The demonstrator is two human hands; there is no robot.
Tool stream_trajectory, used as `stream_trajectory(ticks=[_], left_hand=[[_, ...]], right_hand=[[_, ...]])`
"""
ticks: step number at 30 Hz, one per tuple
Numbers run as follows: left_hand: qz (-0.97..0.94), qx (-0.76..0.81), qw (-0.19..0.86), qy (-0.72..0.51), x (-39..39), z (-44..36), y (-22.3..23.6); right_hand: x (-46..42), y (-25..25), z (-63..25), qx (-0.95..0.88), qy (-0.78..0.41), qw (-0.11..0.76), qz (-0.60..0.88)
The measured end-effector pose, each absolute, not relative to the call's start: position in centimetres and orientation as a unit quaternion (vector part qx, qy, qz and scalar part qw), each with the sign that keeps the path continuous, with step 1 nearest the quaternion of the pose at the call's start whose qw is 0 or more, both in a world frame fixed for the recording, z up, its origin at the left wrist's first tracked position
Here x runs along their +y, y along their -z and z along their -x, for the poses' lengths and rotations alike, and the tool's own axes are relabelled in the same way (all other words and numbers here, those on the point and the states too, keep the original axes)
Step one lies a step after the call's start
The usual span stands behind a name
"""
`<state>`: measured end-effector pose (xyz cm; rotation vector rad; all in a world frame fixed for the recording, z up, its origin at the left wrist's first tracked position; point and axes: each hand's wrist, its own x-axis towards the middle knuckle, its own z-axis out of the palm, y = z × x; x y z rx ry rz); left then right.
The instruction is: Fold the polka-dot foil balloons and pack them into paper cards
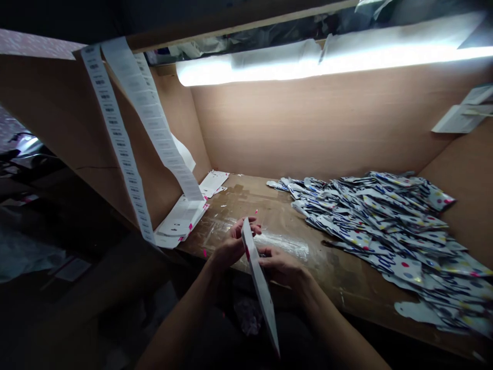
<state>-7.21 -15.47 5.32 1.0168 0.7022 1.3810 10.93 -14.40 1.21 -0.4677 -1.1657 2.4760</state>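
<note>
Left hand: the left hand [233, 246] sits over the near edge of the table [283, 218], its fingers [248, 227] curled round the upper part of the card and closed on it.
Right hand: the right hand [279, 264] is just beside the card, half bent, fingertips passing behind it; whether they grip it cannot be told.
Card: a long white card [259, 282] stands tilted between both hands, with a pink mark near its top and its lower end reaching past the table edge.
Stack: a small stack of white cards [181, 221] with pink edges lies at the table's left, against the wooden wall [169, 128]; more cards [213, 183] lie farther back.
Heap: a large, loose heap of dotted foil cutouts [385, 231] covers the table's right side.
Labels: two strips of barcode labels [115, 144] hang from above, ending near the stack.
Progress: the heap is far bigger than the stack, and one card is in the hands.
Light: a tube lamp [308, 64] shines along the back.
</note>
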Motion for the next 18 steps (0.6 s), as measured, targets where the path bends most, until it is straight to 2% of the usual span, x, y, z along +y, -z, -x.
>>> stream_trajectory(ticks=[3, 5, 8, 10, 12, 18], left_hand=[[-0.464, 0.305, 0.593, -0.583, -15.3, 6.4, -5.5], [-0.469, 0.329, 0.544, -0.613, -14.9, 6.2, -5.5], [-0.496, 0.382, 0.415, -0.661, -14.2, 6.6, -5.1], [-0.526, 0.413, 0.348, -0.657, -13.8, 7.0, -4.2], [-0.545, 0.428, 0.326, -0.643, -13.5, 7.3, -2.8], [-0.56, 0.427, 0.348, -0.619, -13.0, 7.5, 0.2]], right_hand=[[-13.1, -1.2, -11.7, -0.445, -0.854, 0.192, 0.189], [-11.1, -1.3, -13.0, -0.491, -0.798, 0.232, 0.261], [-7.8, -1.2, -16.0, -0.512, -0.662, 0.381, 0.394], [-6.4, -0.8, -17.5, -0.483, -0.598, 0.492, 0.408], [-6.4, -0.1, -17.8, -0.47, -0.566, 0.561, 0.379], [-10.1, 1.6, -13.7, -0.52, -0.481, 0.591, 0.386]])
